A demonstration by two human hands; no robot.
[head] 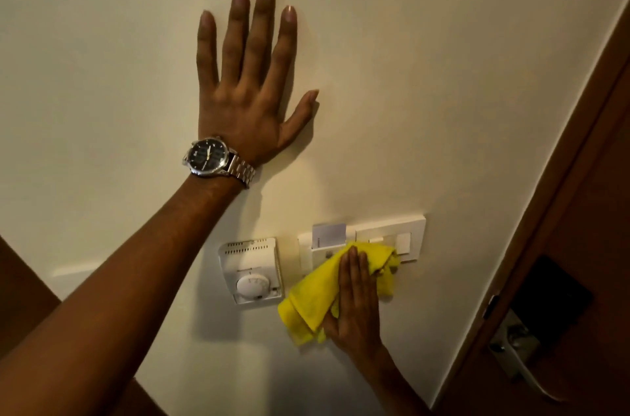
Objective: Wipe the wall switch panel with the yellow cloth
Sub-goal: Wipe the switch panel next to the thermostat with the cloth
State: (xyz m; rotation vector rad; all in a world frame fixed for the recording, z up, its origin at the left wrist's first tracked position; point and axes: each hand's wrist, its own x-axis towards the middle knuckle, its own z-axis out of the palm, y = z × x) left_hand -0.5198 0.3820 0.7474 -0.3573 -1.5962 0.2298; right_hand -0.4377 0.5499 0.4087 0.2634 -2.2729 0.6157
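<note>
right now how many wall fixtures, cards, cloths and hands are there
wall fixtures: 2, switch panel and thermostat
cards: 1, card
cloths: 1, cloth
hands: 2, left hand and right hand
total: 6

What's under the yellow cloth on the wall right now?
The yellow cloth, pressed flat by the right hand, covers the lower part of the switch panel. The panel's top edge, a key card and one rocker show; whatever is beneath the cloth is hidden.
</note>
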